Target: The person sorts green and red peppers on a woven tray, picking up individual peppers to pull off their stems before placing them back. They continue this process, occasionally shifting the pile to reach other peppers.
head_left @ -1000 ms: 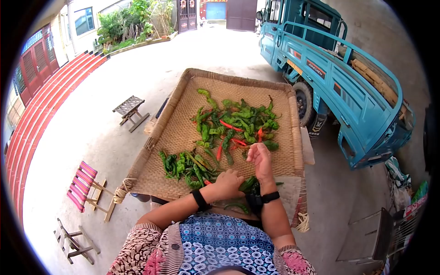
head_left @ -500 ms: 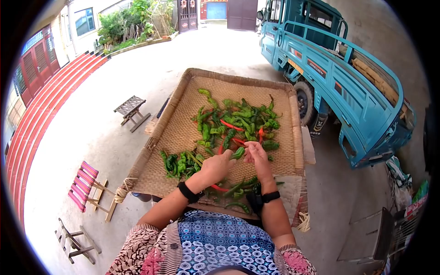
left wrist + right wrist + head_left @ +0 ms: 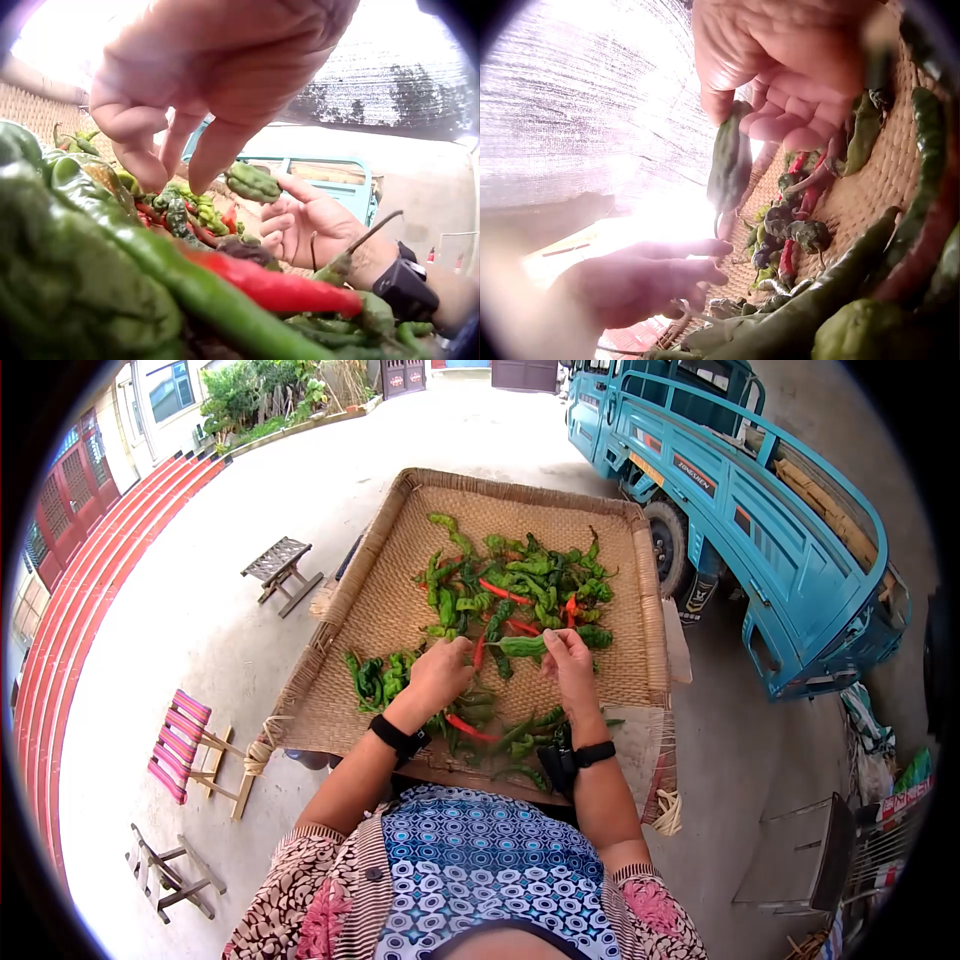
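Note:
My right hand [image 3: 572,670] pinches a green pepper [image 3: 522,647] by one end, between thumb and forefinger, above the woven tray [image 3: 375,595]. The pepper lies sideways, its thin stem [image 3: 718,223] towards my left hand [image 3: 438,678]. In the right wrist view, the left fingertips [image 3: 721,249] are right at the stem's end. A gap shows between the left thumb and fingers in the left wrist view, with nothing visible in it. Below the hands lie loose green peppers and a red pepper [image 3: 470,729]. A larger heap of green peppers [image 3: 540,585] with several red ones lies farther back.
Another bunch of green peppers [image 3: 378,680] is at the tray's left. A blue cargo vehicle [image 3: 760,540] stands to the right. On the left are a striped folding stool [image 3: 182,746], a grey stool [image 3: 278,562] and red-edged steps [image 3: 120,560].
My left hand has risen from the near peppers, met the right hand at a green pepper, then moved left. The right hand now holds that pepper. The head view has tilted down.

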Available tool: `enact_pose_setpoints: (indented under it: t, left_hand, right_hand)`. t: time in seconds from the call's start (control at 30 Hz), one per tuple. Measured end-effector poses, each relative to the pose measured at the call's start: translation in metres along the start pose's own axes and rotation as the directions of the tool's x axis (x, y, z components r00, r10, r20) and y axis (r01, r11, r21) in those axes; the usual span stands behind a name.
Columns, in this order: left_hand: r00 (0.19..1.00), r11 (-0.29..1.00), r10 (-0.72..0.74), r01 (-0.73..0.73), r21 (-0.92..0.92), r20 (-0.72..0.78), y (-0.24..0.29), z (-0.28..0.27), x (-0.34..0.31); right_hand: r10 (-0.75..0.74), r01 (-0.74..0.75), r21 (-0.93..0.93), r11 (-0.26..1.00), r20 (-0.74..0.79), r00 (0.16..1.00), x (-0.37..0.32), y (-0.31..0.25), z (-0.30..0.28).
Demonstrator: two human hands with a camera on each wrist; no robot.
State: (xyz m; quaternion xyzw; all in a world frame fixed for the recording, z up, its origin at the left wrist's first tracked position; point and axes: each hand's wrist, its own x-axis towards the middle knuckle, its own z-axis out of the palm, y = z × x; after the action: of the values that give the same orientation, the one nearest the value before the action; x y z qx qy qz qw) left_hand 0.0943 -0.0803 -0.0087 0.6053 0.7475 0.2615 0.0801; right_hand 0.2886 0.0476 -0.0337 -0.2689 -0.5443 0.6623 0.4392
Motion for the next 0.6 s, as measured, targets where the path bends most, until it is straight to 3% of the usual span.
enact_pose_setpoints:
  t: [0.17,0.2,0.33,0.6]
  left_hand:
    - [0.994,0.994,0.076,-0.082,0.069,0.078,-0.007,0.014,0.006]
    - [0.988,0.988,0.115,-0.124,0.088,0.101,-0.008,0.016,0.01]
    - [0.986,0.933,0.135,-0.16,0.321,0.1,0.006,0.022,0.004]
    - [0.973,0.89,0.145,-0.206,0.406,0.178,0.006,0.026,0.002]
  right_hand:
    - [-0.05,0.135,0.373,0.918,-0.228,0.972,-0.003,-0.016,0.008]
    - [-0.051,0.111,0.372,0.922,-0.169,0.984,0.0,-0.011,-0.001]
    - [-0.003,0.013,0.304,0.953,-0.033,0.999,0.002,0.001,-0.014]
    - [0.104,-0.094,-0.098,0.991,0.104,0.989,-0.003,0.005,-0.001]
